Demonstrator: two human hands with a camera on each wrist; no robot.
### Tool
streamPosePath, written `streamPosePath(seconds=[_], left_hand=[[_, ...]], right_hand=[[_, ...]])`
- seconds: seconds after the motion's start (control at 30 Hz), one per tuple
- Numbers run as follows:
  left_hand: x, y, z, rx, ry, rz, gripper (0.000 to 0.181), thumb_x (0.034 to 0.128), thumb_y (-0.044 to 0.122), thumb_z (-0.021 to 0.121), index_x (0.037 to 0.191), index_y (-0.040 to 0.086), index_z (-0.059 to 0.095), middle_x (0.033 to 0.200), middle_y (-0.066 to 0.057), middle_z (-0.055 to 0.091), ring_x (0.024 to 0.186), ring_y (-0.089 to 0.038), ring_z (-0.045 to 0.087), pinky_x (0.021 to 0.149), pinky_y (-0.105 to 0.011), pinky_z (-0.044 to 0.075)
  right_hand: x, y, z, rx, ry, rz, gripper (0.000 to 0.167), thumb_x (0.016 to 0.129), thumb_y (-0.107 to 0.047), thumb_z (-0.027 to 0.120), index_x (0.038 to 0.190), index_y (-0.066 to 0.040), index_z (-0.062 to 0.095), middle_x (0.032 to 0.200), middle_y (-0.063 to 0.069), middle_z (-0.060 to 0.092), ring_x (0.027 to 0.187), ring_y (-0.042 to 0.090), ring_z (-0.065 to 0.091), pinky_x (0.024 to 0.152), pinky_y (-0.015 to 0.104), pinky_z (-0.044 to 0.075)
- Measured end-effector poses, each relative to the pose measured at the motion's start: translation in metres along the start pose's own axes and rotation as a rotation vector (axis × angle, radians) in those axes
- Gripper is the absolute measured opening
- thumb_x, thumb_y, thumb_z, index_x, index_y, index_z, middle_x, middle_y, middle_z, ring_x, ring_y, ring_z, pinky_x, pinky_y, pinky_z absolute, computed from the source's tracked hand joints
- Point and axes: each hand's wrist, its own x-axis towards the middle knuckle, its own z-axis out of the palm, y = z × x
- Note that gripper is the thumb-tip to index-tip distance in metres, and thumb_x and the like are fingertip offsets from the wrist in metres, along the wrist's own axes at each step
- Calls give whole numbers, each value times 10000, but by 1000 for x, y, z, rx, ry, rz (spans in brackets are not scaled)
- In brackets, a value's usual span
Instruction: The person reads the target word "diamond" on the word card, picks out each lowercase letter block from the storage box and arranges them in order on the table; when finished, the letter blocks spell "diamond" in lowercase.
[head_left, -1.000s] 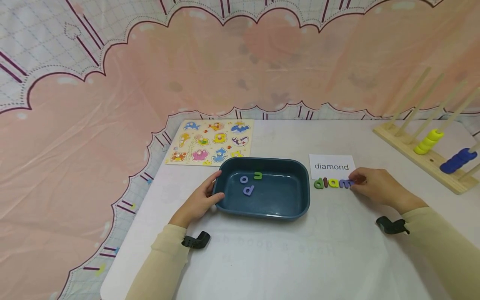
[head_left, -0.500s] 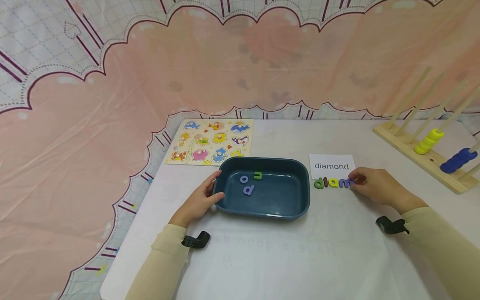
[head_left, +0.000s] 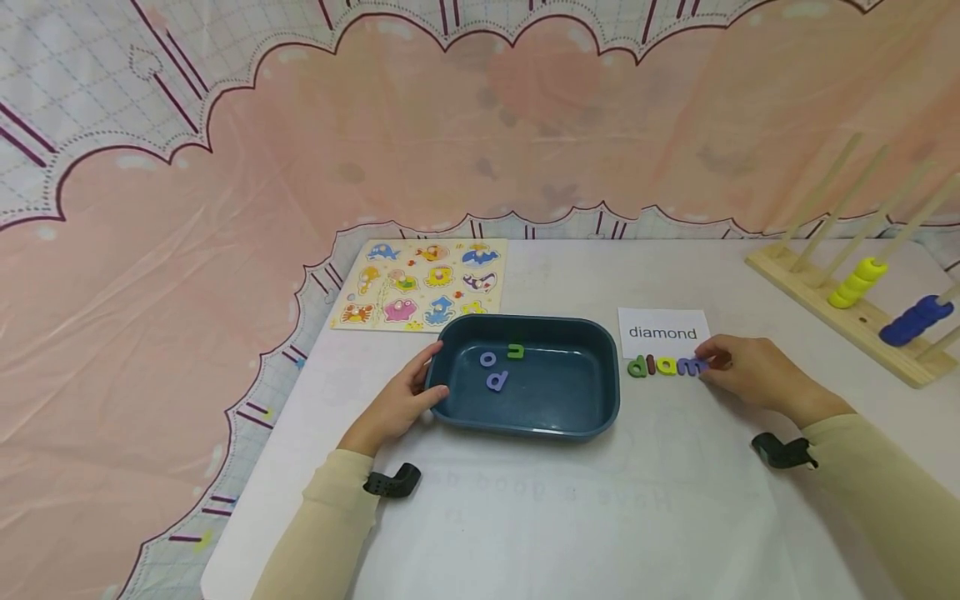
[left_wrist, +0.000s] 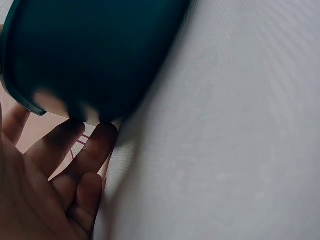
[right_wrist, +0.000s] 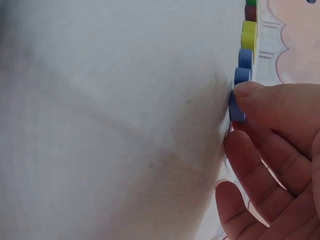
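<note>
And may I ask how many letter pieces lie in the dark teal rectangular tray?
3: a purple letter o, left of centre; a green letter, n or u, right of it; a purple letter d in front.

Pink drape (head_left: 465, 142) w/ scalloped, dark-outlined wht. trim (head_left: 82, 75) borders a wht. tbl. (head_left: 555, 542) along far & left sides; light soft.

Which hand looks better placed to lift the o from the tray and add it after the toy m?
Probably the right hand: it pinches the toy m, beside that spot, while the left hand grips the left side of the tray. The left is nearer the o, though.
</note>
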Motion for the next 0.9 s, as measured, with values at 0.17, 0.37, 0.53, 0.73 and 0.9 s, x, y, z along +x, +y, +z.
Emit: streamPosePath(seconds=[0.17,0.37,0.53,0.73,0.9], left_hand=[[0,0,0,-3,0,6,737,992,229,638,1605,190,230,1534,-233,393,1383,-382,416,1131,-578,277],[0,0,0,2,3,5,740,990,239,640,1605,194,230,1528,-232,402,1380,-385,421,1128,-583,280],[-1,1,1,6,9,-5,745,983,235,646,1604,211,236,1528,-223,408,1372,-380,432,1119,-582,299],[-1,2,1,-3,12,-18,749,981,237,648,1605,225,234,1540,-210,396,1380,-374,423,1118,-585,298],[-1,2,1,4,3,-1,741,993,236,632,1607,194,220,1534,-231,393,1378,-388,422,1123,-589,286]], right_hand=[[-1,-1,0,1,0,6,308,920,-139,706,1170,32,644,1060,191,685,970,366,626,855,584,497],[-2,-2,-3,-3,1,15,312,921,-142,693,1174,33,643,1039,186,688,950,355,627,803,533,512],[-3,-8,-10,-28,-1,24,344,936,-170,678,1219,19,628,1055,190,678,957,364,612,759,483,517],[-1,-27,-20,-55,67,-58,339,926,-155,701,1222,-1,646,1046,179,698,988,394,612,811,541,485],[3,-49,-26,-66,72,-84,377,940,-177,703,1265,-3,630,1138,208,682,1054,412,602,867,587,485]])
